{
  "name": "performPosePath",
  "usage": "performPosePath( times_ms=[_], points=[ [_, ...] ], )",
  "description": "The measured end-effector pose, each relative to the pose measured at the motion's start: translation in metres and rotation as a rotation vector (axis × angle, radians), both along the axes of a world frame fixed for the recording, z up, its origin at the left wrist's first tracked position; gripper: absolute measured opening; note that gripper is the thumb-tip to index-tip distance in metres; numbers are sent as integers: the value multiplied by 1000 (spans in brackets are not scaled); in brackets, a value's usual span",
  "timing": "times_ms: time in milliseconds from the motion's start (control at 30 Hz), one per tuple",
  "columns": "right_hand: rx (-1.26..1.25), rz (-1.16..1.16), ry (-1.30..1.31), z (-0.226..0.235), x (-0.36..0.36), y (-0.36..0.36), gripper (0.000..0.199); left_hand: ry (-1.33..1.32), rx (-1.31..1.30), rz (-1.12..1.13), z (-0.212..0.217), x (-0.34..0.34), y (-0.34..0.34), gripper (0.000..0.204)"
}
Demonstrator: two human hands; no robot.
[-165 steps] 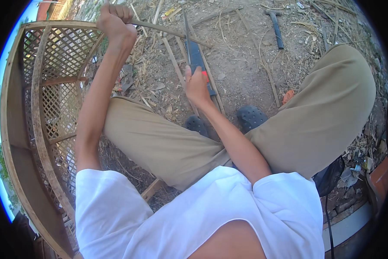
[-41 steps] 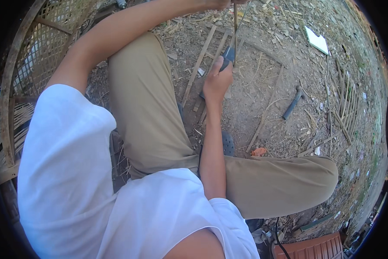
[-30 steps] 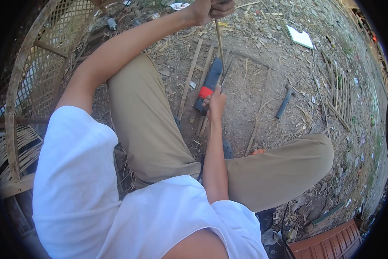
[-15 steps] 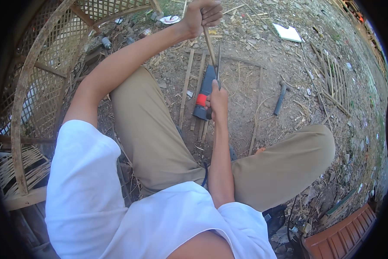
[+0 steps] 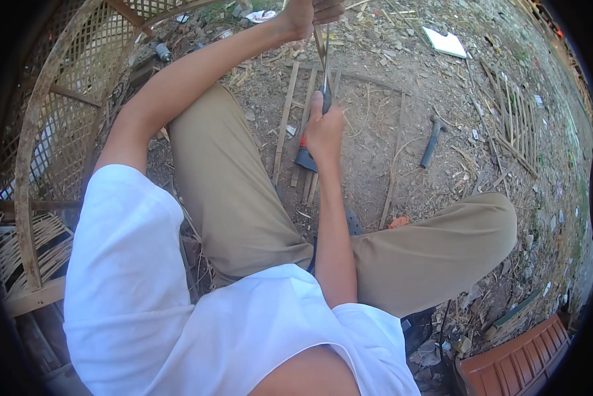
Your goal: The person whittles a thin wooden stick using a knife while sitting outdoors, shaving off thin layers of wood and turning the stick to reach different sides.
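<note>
My left hand (image 5: 306,18), at the top edge, is closed round a thin wooden strip (image 5: 319,43) that slants down toward my right hand. My right hand (image 5: 325,129) grips the dark handle of a knife (image 5: 327,79), its blade pointing up and away from me. Blade and strip cross or lie close together; whether they touch I cannot tell. Beneath my right hand is a dark blue-grey block (image 5: 305,160) with a red band, mostly hidden by that hand. Some wooden slats (image 5: 285,125) lie on the ground around it.
A hammer (image 5: 431,142) lies right of my hands. Farther off are a white slab (image 5: 445,42) and a slatted wooden piece (image 5: 517,125). A curved lattice frame (image 5: 35,132) stands at left, a ridged brown panel (image 5: 517,360) at lower right. My bent knees flank the work area.
My right hand and the knife have moved up and slightly left, nearer my left hand, now covering more of the dark block. My left hand has shifted slightly up with the strip.
</note>
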State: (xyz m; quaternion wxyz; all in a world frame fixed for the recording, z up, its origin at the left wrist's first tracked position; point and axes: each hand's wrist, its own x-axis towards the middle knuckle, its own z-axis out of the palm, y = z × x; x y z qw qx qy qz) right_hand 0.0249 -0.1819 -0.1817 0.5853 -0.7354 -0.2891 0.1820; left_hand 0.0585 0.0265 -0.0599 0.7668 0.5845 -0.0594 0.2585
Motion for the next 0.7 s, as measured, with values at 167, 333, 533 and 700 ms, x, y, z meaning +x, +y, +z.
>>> performPosePath(
  times_ms=[167,333,533,700],
  points=[
    [-187,-66,-13,-67,1,-4,47,110,153,34,-2,-18,8,46],
    [-240,-130,164,-154,6,-2,57,124,181,-39,8,-16,-7,44],
    [-319,-120,377,-157,3,-27,54,196,200,-148,6,-7,-19,46],
    [-94,-91,239,-37,8,-23,50,199,210,-89,10,7,-26,48]
  ],
)
